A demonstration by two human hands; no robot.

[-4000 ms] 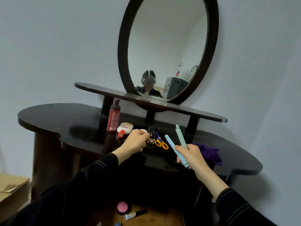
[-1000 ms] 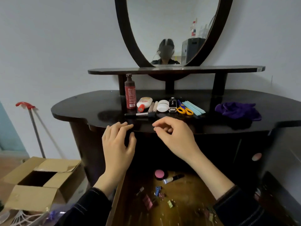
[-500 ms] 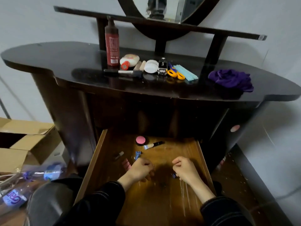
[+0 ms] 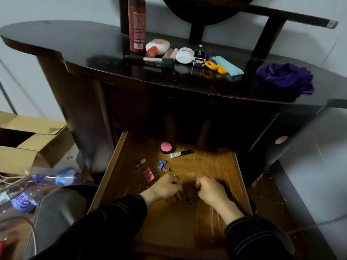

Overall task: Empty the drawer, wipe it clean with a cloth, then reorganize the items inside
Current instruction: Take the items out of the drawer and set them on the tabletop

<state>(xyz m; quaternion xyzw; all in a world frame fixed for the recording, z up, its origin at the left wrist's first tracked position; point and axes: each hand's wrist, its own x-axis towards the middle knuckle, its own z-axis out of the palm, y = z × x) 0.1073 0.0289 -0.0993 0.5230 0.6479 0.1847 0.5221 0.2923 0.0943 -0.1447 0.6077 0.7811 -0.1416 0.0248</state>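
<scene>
The drawer (image 4: 206, 166) stands pulled out at 6 o'clock, below the dark worktop (image 4: 75, 40). Both hands are inside it, side by side. The left hand (image 4: 165, 188) and the right hand (image 4: 210, 190) each have their fingers curled under — whether they pinch anything I cannot tell. One small green thing (image 4: 191, 198) lies between them.

Toward 12 o'clock in the drawer lie one round pink compact (image 4: 166, 147) and one black-capped tube (image 4: 180, 154). At 10 o'clock is one little bottle (image 4: 139, 163), then a cluster of clips (image 4: 162, 165) — blue and pink, too blurred to count.

One purple cloth (image 4: 285, 77) sits crumpled on the worktop at 2 o'clock. From it toward 9 o'clock runs a row: one pair of yellow scissors (image 4: 216, 65), one white jar (image 4: 184, 55), one brush (image 4: 148, 60), one white tube (image 4: 156, 46) and one red bottle (image 4: 136, 25). One open cardboard box (image 4: 37, 139) stands on the floor at 9 o'clock.
</scene>
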